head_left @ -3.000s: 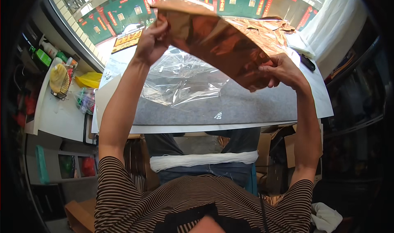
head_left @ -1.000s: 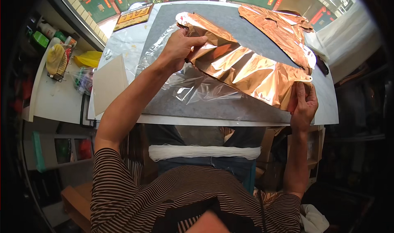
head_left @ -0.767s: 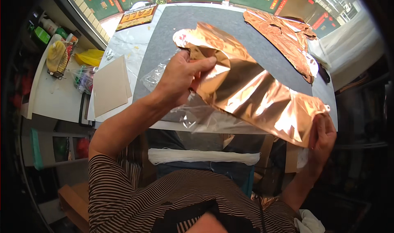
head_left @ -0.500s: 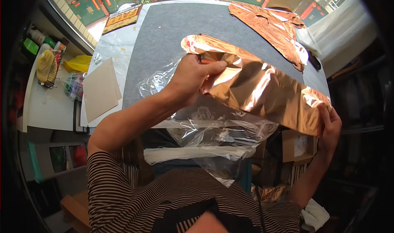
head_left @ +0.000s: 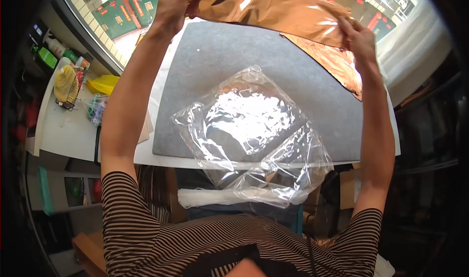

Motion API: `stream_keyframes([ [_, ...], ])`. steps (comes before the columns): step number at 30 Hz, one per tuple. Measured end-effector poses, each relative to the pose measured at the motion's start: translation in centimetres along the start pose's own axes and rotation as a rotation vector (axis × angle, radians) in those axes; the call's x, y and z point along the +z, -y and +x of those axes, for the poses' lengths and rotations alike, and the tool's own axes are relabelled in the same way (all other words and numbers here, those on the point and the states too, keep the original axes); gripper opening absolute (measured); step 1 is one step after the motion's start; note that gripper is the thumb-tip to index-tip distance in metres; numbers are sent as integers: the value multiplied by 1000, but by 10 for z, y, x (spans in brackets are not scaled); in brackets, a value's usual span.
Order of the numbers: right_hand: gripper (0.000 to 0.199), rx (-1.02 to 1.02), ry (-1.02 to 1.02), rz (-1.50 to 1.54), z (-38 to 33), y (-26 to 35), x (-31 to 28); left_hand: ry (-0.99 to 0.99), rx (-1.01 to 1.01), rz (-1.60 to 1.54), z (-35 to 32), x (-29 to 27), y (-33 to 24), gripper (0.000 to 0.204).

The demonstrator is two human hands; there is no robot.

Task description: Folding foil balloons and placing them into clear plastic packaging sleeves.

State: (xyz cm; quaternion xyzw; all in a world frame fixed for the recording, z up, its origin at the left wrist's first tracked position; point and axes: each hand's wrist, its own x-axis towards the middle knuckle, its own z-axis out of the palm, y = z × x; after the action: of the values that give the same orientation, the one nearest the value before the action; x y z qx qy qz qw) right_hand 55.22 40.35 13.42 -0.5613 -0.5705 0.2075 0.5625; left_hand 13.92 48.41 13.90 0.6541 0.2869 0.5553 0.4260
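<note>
A flat copper-coloured foil balloon (head_left: 278, 13) is stretched between my raised hands, over the far part of the table. My left hand (head_left: 173, 8) pinches its left end, which runs close to the top edge of the view. At the opposite end, my right hand (head_left: 360, 40) grips it with fingers and thumb. Below, a crumpled clear plastic bag (head_left: 305, 150) lies on the grey mat (head_left: 190, 62) and hangs over the table's near edge. A second copper foil balloon (head_left: 332, 59) rests at the far right of the mat, partly covered by the held one.
A white bundle of strands (head_left: 205, 198) hangs in front of me below the table edge. On the left, a white shelf (head_left: 63, 125) carries a wire basket (head_left: 68, 96), a yellow bag (head_left: 102, 84) and bottles. A pale curtain (head_left: 410, 57) hangs at the right.
Both hands have risen and moved farther away with the foil balloon, my left hand also leftward. The clear bag now shows spread out on the mat.
</note>
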Motion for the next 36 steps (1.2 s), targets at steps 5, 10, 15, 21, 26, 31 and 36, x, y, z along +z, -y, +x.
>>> stream_keyframes([
  [5,28,148,168,-174,59,-103,111,-264,-220,17,18,-46,112,11],
  [10,32,-60,131,-588,57,-160,173,-478,-596,72,-12,-73,200,9],
  [15,44,36,238,-647,77,-172,161,-350,-560,-8,4,-71,212,13],
  [21,53,-66,64,-637,77,-172,155,-241,-640,102,17,-83,204,25],
  [26,55,-188,268,-671,-4,-100,101,-224,-411,806,-23,-85,161,53],
  [31,54,103,568,-583,-150,-28,29,162,-197,967,-117,-21,90,64],
  [36,60,3,477,-827,-231,-14,15,465,-226,1171,-185,47,39,70],
])
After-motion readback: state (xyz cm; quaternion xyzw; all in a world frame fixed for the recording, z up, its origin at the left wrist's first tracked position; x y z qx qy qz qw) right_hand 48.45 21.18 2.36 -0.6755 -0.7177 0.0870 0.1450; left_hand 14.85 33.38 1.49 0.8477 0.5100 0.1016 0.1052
